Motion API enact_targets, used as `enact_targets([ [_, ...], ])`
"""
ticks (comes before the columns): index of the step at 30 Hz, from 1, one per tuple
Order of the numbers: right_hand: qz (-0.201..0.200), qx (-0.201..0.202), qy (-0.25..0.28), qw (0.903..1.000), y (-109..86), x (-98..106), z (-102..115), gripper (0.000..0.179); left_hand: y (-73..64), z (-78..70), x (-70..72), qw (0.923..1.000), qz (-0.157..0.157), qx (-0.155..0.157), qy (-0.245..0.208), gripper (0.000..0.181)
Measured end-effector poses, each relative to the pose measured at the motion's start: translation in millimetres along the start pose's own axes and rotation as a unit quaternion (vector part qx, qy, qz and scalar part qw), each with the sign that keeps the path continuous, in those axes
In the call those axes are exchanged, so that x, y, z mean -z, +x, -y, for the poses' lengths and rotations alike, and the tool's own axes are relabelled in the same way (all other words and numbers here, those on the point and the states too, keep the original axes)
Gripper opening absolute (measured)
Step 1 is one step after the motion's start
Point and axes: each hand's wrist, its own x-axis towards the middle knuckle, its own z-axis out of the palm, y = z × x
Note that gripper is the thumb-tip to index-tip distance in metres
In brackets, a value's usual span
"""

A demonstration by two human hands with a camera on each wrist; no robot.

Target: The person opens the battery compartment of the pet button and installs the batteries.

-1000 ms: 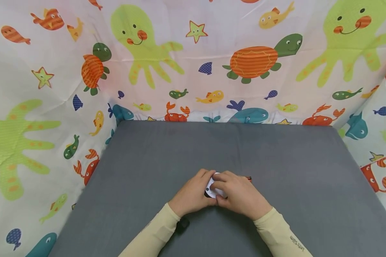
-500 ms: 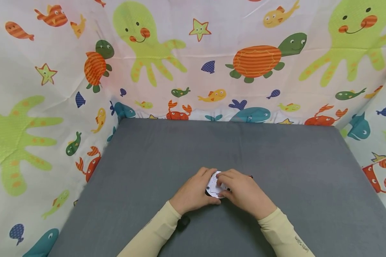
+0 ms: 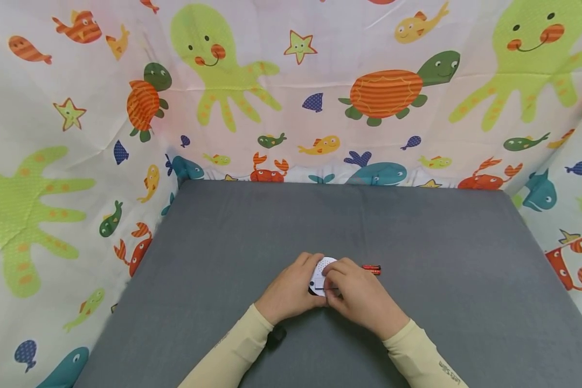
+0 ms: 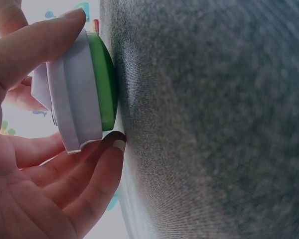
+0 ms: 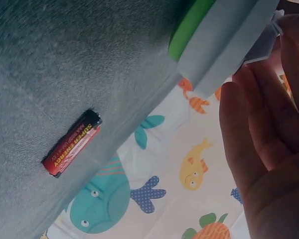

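A round white device (image 3: 326,263) with a green underside (image 4: 105,84) stands low over the grey cloth, its face dotted with small holes. My left hand (image 3: 291,285) grips it by the rim, thumb on one edge and fingers around the other. On its upturned face a flat white battery cover (image 5: 263,47) tilts up. My right hand (image 3: 361,293) pinches that cover between thumb and fingertips. Beyond the right hand, red-and-black AAA batteries (image 3: 371,269) lie on the cloth; the lettering SUPER ENERGY shows in the right wrist view.
Grey cloth (image 3: 252,226) covers the table. White curtains (image 3: 281,86) printed with sea animals rise behind it and along both sides. A small black object (image 3: 275,337) sits beneath the left wrist.
My right hand has shifted over the device's face, and the battery cover now stands raised. The batteries, mostly hidden half a second ago, show again beside the hand. The left hand keeps its grip.
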Motion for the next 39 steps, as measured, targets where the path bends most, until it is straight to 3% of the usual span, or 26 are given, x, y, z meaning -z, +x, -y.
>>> enact_targets([
  [6, 0.000, -0.009, 0.012, 0.9999, -6.5, 5.2, -1.0, 0.020, 0.1, 0.1, -0.6, 0.9999, 0.007, 0.009, 0.002, 0.089],
  [12, -0.016, -0.043, -0.025, 0.9986, -30.7, 24.3, -30.8, 0.022, 0.8, -0.1, -2.4, 0.9997, 0.005, 0.023, 0.003, 0.094],
  [17, -0.013, -0.102, -0.067, 0.9924, -67.3, 42.8, -62.5, 0.023, 1.4, -1.4, -3.7, 0.9993, 0.008, 0.036, 0.007, 0.094],
  [24, 0.037, -0.187, -0.086, 0.9778, -105.0, 55.5, -83.7, 0.024, 1.3, -4.1, -2.7, 0.9991, 0.015, 0.038, 0.014, 0.095],
  [30, 0.065, -0.217, -0.070, 0.9715, -87.7, 57.2, -83.4, 0.013, 3.1, -3.3, 0.4, 0.9989, 0.012, 0.042, 0.018, 0.094],
  [35, 0.037, -0.183, -0.059, 0.9807, -53.4, 45.8, -83.3, 0.012, 3.8, -3.0, 0.5, 0.9989, 0.007, 0.043, 0.017, 0.094],
  [39, 0.046, -0.178, -0.040, 0.9822, -34.8, 32.7, -87.3, 0.009, 2.7, -3.7, -3.3, 0.9989, 0.012, 0.043, 0.014, 0.094],
])
